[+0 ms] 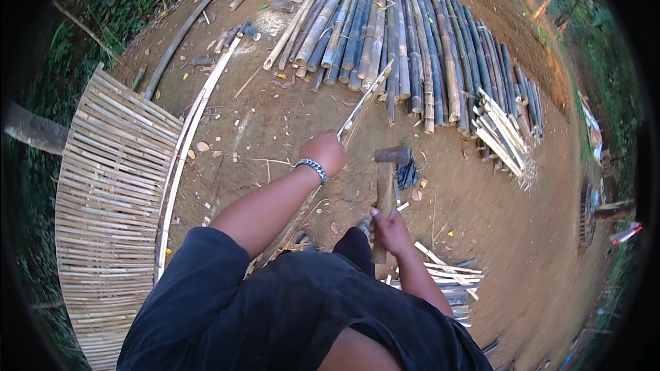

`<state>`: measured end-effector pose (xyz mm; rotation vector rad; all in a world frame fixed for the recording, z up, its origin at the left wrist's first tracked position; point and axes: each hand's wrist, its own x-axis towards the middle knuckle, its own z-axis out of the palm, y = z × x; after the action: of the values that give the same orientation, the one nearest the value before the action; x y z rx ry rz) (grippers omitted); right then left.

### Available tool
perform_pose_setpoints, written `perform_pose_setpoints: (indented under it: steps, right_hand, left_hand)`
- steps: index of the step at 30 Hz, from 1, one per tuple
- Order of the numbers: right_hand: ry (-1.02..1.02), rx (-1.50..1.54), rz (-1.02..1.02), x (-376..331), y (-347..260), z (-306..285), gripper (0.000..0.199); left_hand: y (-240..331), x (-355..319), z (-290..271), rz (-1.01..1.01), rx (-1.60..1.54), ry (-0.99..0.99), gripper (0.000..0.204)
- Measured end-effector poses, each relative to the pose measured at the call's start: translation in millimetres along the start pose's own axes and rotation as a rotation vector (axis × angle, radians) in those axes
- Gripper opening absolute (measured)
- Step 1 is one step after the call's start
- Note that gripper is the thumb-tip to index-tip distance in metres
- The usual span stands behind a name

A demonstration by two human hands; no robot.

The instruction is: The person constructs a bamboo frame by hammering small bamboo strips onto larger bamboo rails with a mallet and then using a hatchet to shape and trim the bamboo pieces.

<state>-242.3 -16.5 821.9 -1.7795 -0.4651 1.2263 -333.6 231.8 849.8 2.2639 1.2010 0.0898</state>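
Note:
My left hand (323, 153), with a chain bracelet at its wrist, is closed around a long, thin bamboo piece (362, 104). This piece slants from near my feet up to the ends of the stacked poles; a pale edge shows beyond my fist, and my forearm hides part of its length. In front of my right leg, my right hand (392, 231) grips a hammer (386, 192) by its wooden handle. Its dark metal head points away from me and stays apart from the bamboo. Just beyond the hammer head lies a crumpled dark plastic piece (408, 173) on the soil.
Bamboo poles (412, 48) lie in a wide row ahead, with pale split pieces (498, 130) at their right end. A slatted bamboo panel (113, 213) and long pale strips (189, 130) stretch along the left. More cut pieces (447, 278) lie beside my right forearm.

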Motion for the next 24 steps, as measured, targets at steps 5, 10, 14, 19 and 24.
perform_pose_setpoints:
  steps: [5, 10, 14, 19, 24]
  right_hand:
    - [-0.035, -0.199, -0.226, 17.7, -84.8, -52.6, 0.027]
    - [-0.146, -0.234, -0.370, 71.6, -146.0, -81.7, 0.024]
    - [-0.290, -0.414, -0.300, 108.1, -187.5, -95.4, 0.026]
    - [-0.483, -0.693, -0.271, 156.5, -202.2, -114.8, 0.032]
    - [-0.597, -0.847, -0.279, 189.7, -216.3, -126.4, 0.033]
  left_hand:
    - [8.8, -5.0, -22.6, -0.071, -0.026, -0.001, 0.040]
    - [6.7, -2.4, -22.9, -0.027, 0.025, 0.044, 0.042]
    - [0.6, -6.5, -17.4, -0.057, 0.068, 0.108, 0.036]
    - [12.5, 2.2, -29.6, -0.336, 0.255, 0.032, 0.034]
    - [19.2, 5.5, -20.4, -0.453, 0.253, 0.191, 0.043]
